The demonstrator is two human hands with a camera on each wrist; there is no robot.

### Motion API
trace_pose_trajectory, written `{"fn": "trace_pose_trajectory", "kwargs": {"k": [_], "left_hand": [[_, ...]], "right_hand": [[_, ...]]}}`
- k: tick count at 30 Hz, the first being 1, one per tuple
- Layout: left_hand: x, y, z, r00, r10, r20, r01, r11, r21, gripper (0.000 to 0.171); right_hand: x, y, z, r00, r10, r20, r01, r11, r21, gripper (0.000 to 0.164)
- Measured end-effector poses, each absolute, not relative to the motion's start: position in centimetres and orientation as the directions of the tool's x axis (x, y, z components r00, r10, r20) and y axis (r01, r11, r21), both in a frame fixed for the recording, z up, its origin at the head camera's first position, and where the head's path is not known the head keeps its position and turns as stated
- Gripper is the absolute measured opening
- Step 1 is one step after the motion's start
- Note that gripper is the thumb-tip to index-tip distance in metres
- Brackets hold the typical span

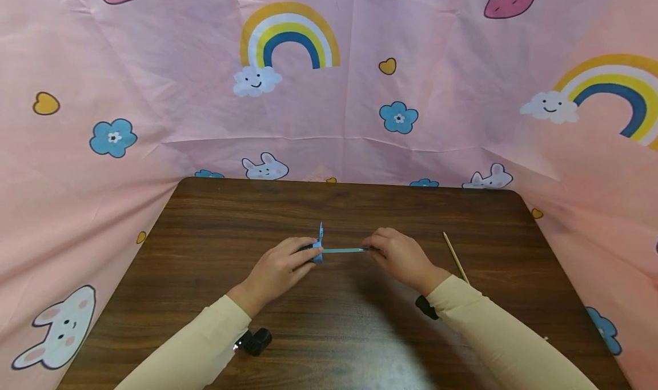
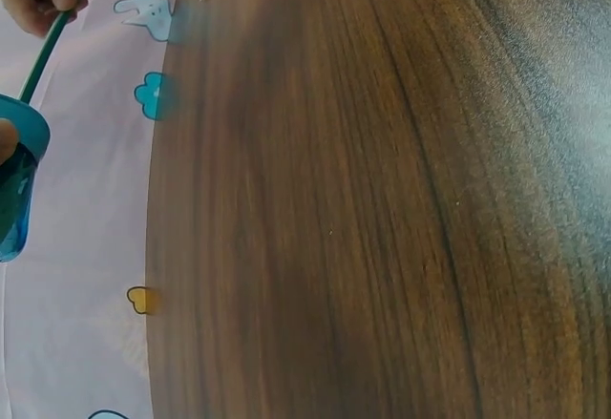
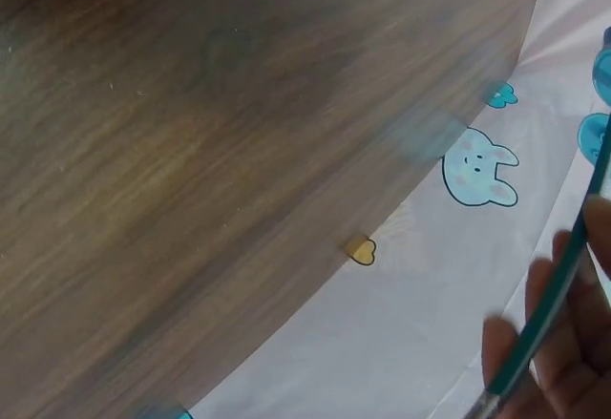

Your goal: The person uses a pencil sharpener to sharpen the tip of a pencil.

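My left hand (image 1: 283, 264) grips a small blue pencil sharpener (image 1: 317, 253) between thumb and fingers, its flap (image 1: 321, 230) standing up. In the left wrist view, the see-through blue body of the sharpener (image 2: 17, 214) shows at the left edge, a fingertip over it. A teal pencil (image 1: 341, 250) runs level from the sharpener to my right hand (image 1: 403, 256), its near tip hidden at the sharpener. The right fingers pinch the pencil near its far end. In the right wrist view, a silvery band shows at the end of the pencil (image 3: 549, 319), with the fingers (image 3: 578, 319) beside it.
A yellow pencil (image 1: 455, 257) lies on the dark wood table (image 1: 329, 321), just beyond my right forearm. Black wrist cameras (image 1: 255, 342) hang under both wrists. Behind the table and at its sides hangs a pink patterned cloth (image 1: 334, 110).
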State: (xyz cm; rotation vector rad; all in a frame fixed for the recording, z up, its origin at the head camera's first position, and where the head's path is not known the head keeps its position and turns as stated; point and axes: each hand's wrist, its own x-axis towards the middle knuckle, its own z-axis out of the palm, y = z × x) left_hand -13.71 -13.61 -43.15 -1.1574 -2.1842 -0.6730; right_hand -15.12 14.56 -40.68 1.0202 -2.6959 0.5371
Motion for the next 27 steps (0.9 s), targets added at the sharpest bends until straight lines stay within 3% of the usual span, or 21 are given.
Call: {"fn": "trace_pose_trajectory", "kwargs": {"k": [11,21,27], "left_hand": [[-13.49,-13.69,-43.17,-0.479,0.538,0.693,0.84,0.509,0.185,0.042],[-13.53,-13.52,-42.92,-0.491,0.531,0.691,0.833,0.518,0.193,0.038],[-13.47,-13.45,-43.21,-0.518,0.489,0.702,0.817,0.526,0.236,0.04]], "right_hand": [[-14.73,14.03,-41.34,-0.66,-0.567,0.494,-0.714,0.677,-0.178,0.011],[-14.68,14.22,-41.05,-0.696,-0.566,0.443,-0.692,0.692,-0.203,0.014],[-14.79,14.72,-41.02,-0.675,-0.571,0.467,-0.707,0.681,-0.19,0.027]]}}
